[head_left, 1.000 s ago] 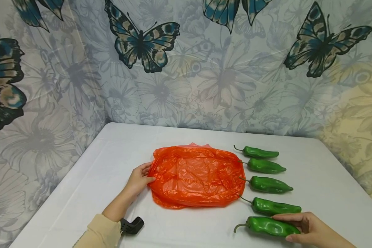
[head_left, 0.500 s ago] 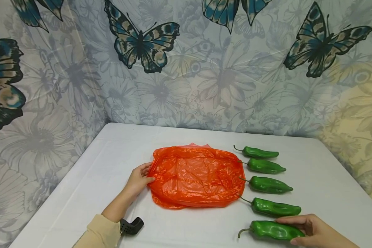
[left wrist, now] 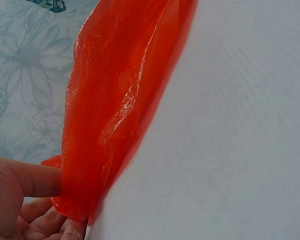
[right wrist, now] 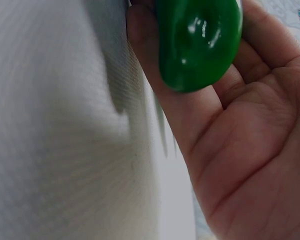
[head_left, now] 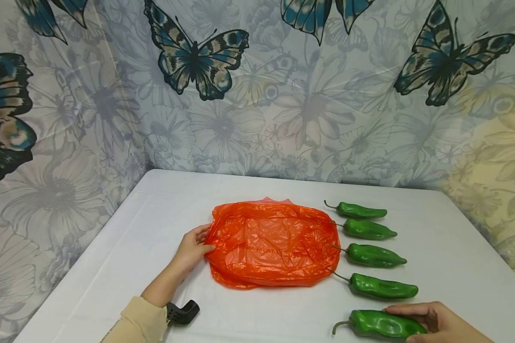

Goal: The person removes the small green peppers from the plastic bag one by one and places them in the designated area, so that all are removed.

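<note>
An orange-red plastic bag (head_left: 274, 247) lies spread flat and crinkled at the middle of the table. My left hand (head_left: 192, 247) pinches its left edge, thumb on top; in the left wrist view the bag (left wrist: 115, 100) rises from between the thumb and fingers. At the front right, my right hand (head_left: 437, 324) holds a green pepper (head_left: 384, 323) by its tip end, stem pointing left. The right wrist view has the rounded end of that pepper (right wrist: 200, 50) between thumb and fingers. Whether it touches the table I cannot tell.
Several more green peppers (head_left: 371, 256) lie in a column right of the bag, stems leftward, some stems reaching the bag's edge. A black device (head_left: 183, 312) sits at the left wrist. Butterfly-patterned cloth (head_left: 240, 133) hangs behind the white table (head_left: 94, 286).
My right hand has shifted the front pepper toward me and slightly right, widening its gap from the pepper behind. The left hand and the bag stay where they were.
</note>
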A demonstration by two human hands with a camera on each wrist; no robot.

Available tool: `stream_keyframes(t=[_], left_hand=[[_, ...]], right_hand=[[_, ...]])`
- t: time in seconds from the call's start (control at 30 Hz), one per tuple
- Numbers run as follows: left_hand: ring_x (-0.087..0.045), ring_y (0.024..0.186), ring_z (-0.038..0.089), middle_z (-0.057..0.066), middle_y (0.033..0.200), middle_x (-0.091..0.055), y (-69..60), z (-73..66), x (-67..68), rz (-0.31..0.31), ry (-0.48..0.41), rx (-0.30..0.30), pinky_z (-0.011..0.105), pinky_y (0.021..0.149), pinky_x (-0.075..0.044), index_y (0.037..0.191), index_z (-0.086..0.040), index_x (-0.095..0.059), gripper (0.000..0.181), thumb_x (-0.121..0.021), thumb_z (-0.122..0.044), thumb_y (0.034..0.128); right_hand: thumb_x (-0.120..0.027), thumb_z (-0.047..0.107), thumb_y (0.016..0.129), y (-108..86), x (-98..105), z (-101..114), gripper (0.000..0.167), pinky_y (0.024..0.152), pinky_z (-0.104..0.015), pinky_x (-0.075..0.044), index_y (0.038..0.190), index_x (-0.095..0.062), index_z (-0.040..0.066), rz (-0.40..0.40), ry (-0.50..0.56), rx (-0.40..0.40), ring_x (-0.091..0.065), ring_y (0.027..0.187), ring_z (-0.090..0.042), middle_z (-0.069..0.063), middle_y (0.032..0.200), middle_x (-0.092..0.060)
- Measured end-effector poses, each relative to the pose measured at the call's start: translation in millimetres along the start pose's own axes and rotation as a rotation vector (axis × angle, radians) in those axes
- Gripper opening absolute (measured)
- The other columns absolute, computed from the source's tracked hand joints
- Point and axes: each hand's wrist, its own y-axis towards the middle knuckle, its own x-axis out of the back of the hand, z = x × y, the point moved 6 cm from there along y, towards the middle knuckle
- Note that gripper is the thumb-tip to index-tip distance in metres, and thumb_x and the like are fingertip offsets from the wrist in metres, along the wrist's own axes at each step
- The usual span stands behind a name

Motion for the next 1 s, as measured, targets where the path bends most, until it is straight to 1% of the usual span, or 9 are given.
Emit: stream_keyframes(t=[0.13, 0.33, 0.6, 0.7, 0.83, 0.93, 1.0], left_hand=[[-0.046, 0.123, 0.037, 0.025, 0.132, -0.049, -0.1, 0.8, 0.1, -0.004, 0.003, 0.001, 0.048, 0.103, -0.04, 0.136, 0.0, -0.044, 0.057, -0.059, 0.007, 0.0809], [-0.046, 0.123, 0.037, 0.024, 0.132, -0.049, -1.1, 0.6, 0.1, -0.002, 0.001, 0.004, 0.048, 0.103, -0.04, 0.136, 0.0, -0.044, 0.057, -0.059, 0.008, 0.0813], [-0.046, 0.123, 0.036, 0.024, 0.132, -0.049, -0.4, 1.3, -0.1, -0.005, -0.003, 0.005, 0.048, 0.103, -0.04, 0.136, 0.0, -0.043, 0.058, -0.058, 0.008, 0.081], [-0.046, 0.123, 0.037, 0.025, 0.132, -0.049, -0.2, 1.7, -0.1, -0.007, -0.007, 0.004, 0.048, 0.104, -0.039, 0.136, 0.001, -0.044, 0.058, -0.059, 0.009, 0.0805], [-0.046, 0.123, 0.037, 0.025, 0.131, -0.049, -0.2, 1.8, 0.1, -0.006, -0.005, 0.004, 0.048, 0.103, -0.04, 0.135, 0.0, -0.044, 0.058, -0.059, 0.009, 0.0804], [-0.047, 0.122, 0.036, 0.025, 0.131, -0.05, -0.3, 1.5, 0.6, -0.006, -0.007, 0.003, 0.048, 0.103, -0.04, 0.135, 0.0, -0.044, 0.057, -0.059, 0.009, 0.0804], [-0.047, 0.122, 0.036, 0.024, 0.131, -0.05, -0.1, 1.5, 0.8, -0.006, -0.008, 0.002, 0.047, 0.103, -0.04, 0.135, 0.0, -0.044, 0.057, -0.059, 0.008, 0.0804]], right_hand=[[-0.039, -0.012, 0.091, -1.0, -0.3, -0.6, 0.048, 0.094, -0.012, -0.042, 0.136, -0.047, 0.004, -0.005, -0.019, 0.011, -0.044, 0.122, 0.008, 0.01, 0.135, -0.054], [-0.039, -0.011, 0.092, -1.7, 0.5, -2.3, 0.047, 0.094, -0.012, -0.042, 0.135, -0.048, 0.005, -0.018, -0.014, -0.003, -0.045, 0.121, 0.007, 0.01, 0.134, -0.054], [-0.036, -0.013, 0.092, -2.5, -0.8, -2.3, 0.047, 0.095, -0.012, -0.04, 0.137, -0.042, -0.002, -0.026, 0.005, 0.003, -0.043, 0.124, 0.007, 0.008, 0.137, -0.052], [-0.036, -0.014, 0.092, -2.7, -0.6, -1.6, 0.047, 0.096, -0.011, -0.039, 0.137, -0.041, -0.004, -0.024, -0.03, 0.02, -0.041, 0.125, 0.008, 0.007, 0.138, -0.05], [-0.037, -0.013, 0.092, -3.7, 1.7, -2.6, 0.047, 0.094, -0.011, -0.04, 0.137, -0.042, -0.002, -0.042, -0.066, -0.003, -0.042, 0.123, 0.009, 0.009, 0.137, -0.051], [-0.038, -0.011, 0.092, -4.6, 2.8, -3.4, 0.046, 0.093, -0.011, -0.041, 0.136, -0.044, -0.001, -0.059, -0.067, -0.035, -0.044, 0.122, 0.009, 0.011, 0.136, -0.052], [-0.038, -0.011, 0.093, -5.1, 2.5, -2.8, 0.045, 0.094, -0.011, -0.041, 0.136, -0.044, -0.002, -0.062, -0.067, -0.045, -0.044, 0.122, 0.008, 0.011, 0.136, -0.052]])
